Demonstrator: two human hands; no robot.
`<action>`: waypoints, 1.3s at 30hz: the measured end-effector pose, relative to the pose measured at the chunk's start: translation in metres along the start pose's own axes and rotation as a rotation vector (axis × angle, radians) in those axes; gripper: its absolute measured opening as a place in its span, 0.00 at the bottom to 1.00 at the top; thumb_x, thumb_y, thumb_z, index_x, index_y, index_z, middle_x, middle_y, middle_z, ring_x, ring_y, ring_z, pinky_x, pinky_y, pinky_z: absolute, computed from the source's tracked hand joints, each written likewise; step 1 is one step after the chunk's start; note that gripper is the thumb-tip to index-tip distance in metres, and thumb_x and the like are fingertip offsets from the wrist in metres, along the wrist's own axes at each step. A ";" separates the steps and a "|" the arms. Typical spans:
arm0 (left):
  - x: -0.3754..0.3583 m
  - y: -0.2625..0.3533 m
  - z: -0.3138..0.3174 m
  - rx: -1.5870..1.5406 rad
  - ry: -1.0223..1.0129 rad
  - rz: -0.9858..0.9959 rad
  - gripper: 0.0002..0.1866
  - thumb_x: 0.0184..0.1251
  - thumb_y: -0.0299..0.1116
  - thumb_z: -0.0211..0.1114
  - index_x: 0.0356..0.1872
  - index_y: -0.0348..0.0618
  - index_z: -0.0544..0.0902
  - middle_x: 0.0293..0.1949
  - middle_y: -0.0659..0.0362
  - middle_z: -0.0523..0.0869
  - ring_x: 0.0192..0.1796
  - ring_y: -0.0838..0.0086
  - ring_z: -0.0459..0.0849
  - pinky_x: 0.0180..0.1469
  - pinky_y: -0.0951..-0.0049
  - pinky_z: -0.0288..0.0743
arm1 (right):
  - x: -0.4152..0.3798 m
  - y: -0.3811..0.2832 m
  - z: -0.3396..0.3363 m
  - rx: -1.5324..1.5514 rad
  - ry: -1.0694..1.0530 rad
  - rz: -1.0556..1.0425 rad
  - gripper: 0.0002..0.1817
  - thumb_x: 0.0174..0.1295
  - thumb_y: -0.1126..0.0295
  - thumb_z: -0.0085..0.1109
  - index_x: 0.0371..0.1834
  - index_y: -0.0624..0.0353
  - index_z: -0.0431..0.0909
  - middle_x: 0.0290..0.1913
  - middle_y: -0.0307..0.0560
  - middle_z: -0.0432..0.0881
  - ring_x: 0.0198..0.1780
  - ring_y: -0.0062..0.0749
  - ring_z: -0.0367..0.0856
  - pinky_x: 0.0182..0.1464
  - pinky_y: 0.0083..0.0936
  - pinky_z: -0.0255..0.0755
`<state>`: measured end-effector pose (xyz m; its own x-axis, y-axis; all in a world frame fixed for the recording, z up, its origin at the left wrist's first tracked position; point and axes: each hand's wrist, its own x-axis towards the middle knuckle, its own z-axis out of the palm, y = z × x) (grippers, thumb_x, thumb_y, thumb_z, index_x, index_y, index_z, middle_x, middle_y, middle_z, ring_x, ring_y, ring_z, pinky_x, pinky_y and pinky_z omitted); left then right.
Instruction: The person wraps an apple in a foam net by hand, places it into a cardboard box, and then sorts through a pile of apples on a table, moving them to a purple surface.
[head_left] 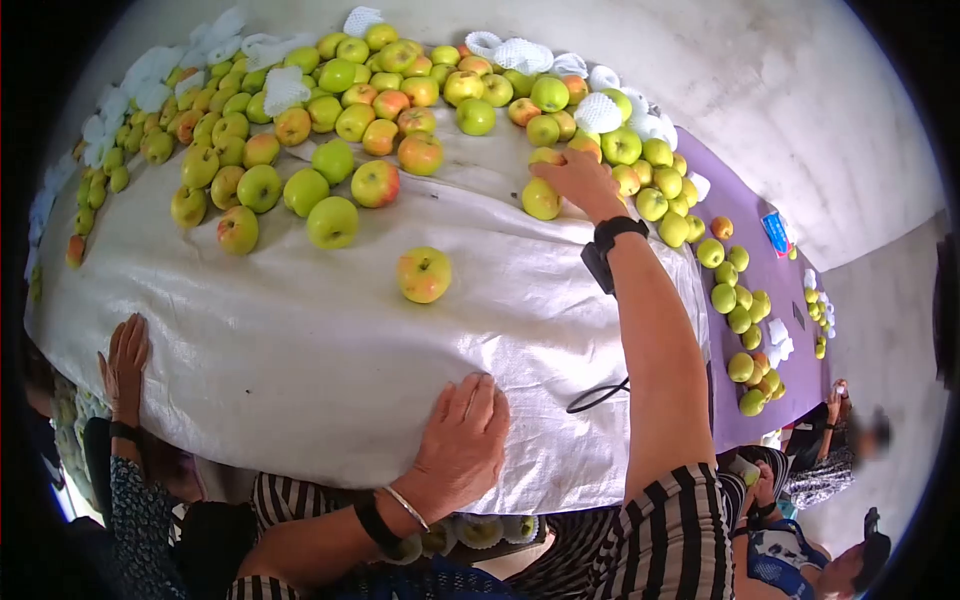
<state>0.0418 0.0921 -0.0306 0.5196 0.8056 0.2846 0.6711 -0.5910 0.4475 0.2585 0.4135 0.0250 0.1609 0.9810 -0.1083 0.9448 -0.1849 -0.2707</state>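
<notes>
My right hand (582, 182) reaches into the apples at the far side of the table, palm down. Its fingers bend over a yellow-green apple (541, 200) and touch it; other apples press close around, and part of the grip is hidden. My left hand (462, 440) lies palm down on the white sheet (330, 400) near the front edge, fingers close together and holding nothing. A single yellow apple with a red blush (424, 274) sits apart on the sheet, beyond my left hand. A large spread of green, yellow and reddish apples (333, 222) covers the sheet's far left.
White foam nets (286, 90) lie among and behind the apples. On the right, a purple cover (725, 340) bears more apples and a blue packet (776, 234). A co-worker's hand (126, 360) rests at the left edge. Another person (800, 560) is at lower right. Netted apples (480, 530) sit below the front edge.
</notes>
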 end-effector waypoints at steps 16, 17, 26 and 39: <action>0.008 0.007 -0.006 -0.003 0.002 -0.004 0.25 0.60 0.27 0.66 0.60 0.32 0.78 0.64 0.39 0.74 0.67 0.41 0.74 0.69 0.47 0.73 | -0.092 0.198 -0.032 -0.166 0.500 0.142 0.27 0.46 0.46 0.74 0.43 0.53 0.84 0.57 0.50 0.80 0.62 0.54 0.75 0.59 0.52 0.76; 0.007 0.007 -0.004 0.004 0.005 0.006 0.25 0.60 0.27 0.66 0.61 0.32 0.77 0.65 0.38 0.74 0.67 0.40 0.74 0.69 0.47 0.73 | -0.098 0.223 -0.036 -0.199 0.538 0.161 0.27 0.47 0.46 0.74 0.43 0.54 0.83 0.57 0.50 0.80 0.62 0.55 0.76 0.58 0.53 0.77; 0.008 0.008 -0.006 0.024 -0.026 -0.012 0.26 0.61 0.28 0.67 0.61 0.33 0.78 0.66 0.40 0.73 0.68 0.42 0.74 0.69 0.49 0.73 | -0.154 0.296 -0.056 -0.192 0.485 0.518 0.37 0.54 0.46 0.68 0.65 0.53 0.76 0.69 0.60 0.73 0.71 0.61 0.70 0.68 0.55 0.72; 0.010 0.007 -0.005 -0.027 0.002 0.011 0.25 0.60 0.26 0.66 0.60 0.30 0.79 0.64 0.37 0.76 0.68 0.40 0.76 0.69 0.48 0.74 | -0.121 0.313 -0.067 -0.313 0.334 0.602 0.35 0.63 0.44 0.63 0.70 0.49 0.73 0.75 0.60 0.65 0.75 0.63 0.65 0.70 0.57 0.68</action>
<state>0.0488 0.0957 -0.0201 0.5259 0.7990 0.2916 0.6509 -0.5987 0.4667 0.5537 0.2413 0.0174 0.7055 0.6910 0.1576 0.6955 -0.7178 0.0337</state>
